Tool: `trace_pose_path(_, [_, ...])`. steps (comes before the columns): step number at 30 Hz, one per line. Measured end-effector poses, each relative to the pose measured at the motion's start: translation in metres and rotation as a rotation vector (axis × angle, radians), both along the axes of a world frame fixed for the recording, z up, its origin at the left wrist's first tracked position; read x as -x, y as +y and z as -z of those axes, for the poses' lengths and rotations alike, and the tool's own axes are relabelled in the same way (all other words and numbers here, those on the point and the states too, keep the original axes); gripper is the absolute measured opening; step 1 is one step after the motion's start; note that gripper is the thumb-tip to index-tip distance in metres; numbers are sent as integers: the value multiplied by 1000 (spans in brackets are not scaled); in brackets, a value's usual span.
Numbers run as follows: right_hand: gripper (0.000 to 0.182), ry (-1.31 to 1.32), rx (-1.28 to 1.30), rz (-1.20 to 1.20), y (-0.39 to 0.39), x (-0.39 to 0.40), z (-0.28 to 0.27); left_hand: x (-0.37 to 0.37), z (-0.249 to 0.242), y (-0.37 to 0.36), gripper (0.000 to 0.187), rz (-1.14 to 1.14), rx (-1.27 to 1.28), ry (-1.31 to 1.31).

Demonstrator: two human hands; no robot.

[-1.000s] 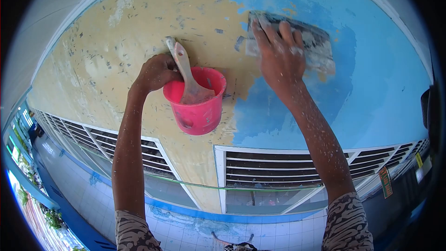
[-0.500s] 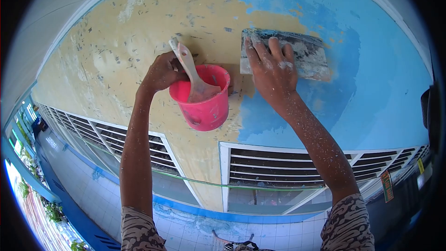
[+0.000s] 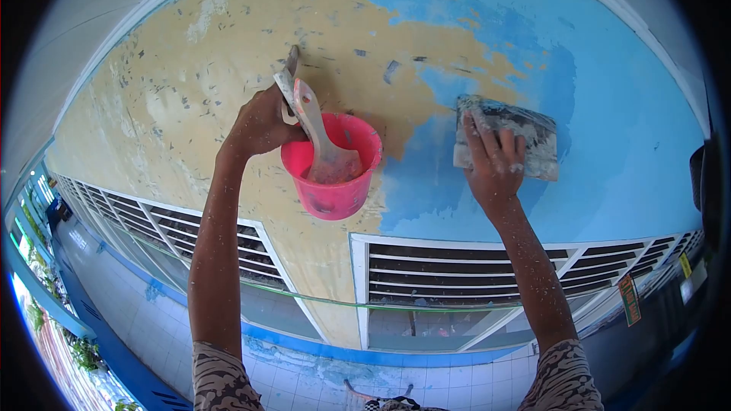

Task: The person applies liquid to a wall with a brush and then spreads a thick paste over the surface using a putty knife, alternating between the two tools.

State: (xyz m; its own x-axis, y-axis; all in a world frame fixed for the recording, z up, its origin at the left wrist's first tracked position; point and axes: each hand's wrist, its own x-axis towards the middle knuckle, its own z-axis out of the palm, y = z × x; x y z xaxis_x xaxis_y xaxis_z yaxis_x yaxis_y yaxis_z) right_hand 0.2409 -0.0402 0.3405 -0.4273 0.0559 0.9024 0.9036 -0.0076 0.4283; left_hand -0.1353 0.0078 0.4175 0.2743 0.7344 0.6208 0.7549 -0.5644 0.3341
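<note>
My left hand (image 3: 263, 123) grips the rim of a pink bucket (image 3: 335, 199) in front of the tan part of the wall. A wide brush (image 3: 318, 131) stands in the bucket, its pale handle leaning up and left; a second thin tool (image 3: 292, 62) rises beside my left fingers. My right hand (image 3: 495, 160) is closed on a flat, paint-smeared trowel (image 3: 533, 139), with the fingers spread over its face. The trowel lies at the blue part of the wall (image 3: 609, 114).
Louvred windows (image 3: 464, 270) with white frames run below the painted wall. A green line (image 3: 426, 307) crosses in front of them. Far below lies a tiled floor (image 3: 304, 380). An orange sign (image 3: 629, 299) hangs at the right; plants (image 3: 85, 354) stand at the lower left.
My right hand and the trowel have moved right and down over the blue paint. The bucket has shifted slightly, and the thin tool by my left hand now shows more clearly.
</note>
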Motion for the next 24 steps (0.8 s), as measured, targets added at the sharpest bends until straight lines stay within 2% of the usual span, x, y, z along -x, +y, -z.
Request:
trace_pose_path(4, [41, -5, -57, -58, 5, 15, -52, -13, 4, 6, 83, -34, 53, 71])
trace_pose_path(9, [41, 4, 36, -10, -10, 10, -14, -12, 7, 6, 88, -13, 95, 50])
trace_pose_path(13, [41, 80, 56, -49, -5, 19, -24, -13, 14, 14, 96, 57, 71, 40])
trace_pose_path(16, [43, 77, 37, -64, -2, 15, -12, -13, 16, 14, 87, 49, 49, 10])
trace_pose_path(19, [44, 59, 76, -45, -8, 7, 11, -11, 17, 15, 89, 61, 65, -6])
trace_pose_path(24, [43, 95, 29, -45, -1, 24, -14, -12, 15, 15, 89, 66, 79, 4])
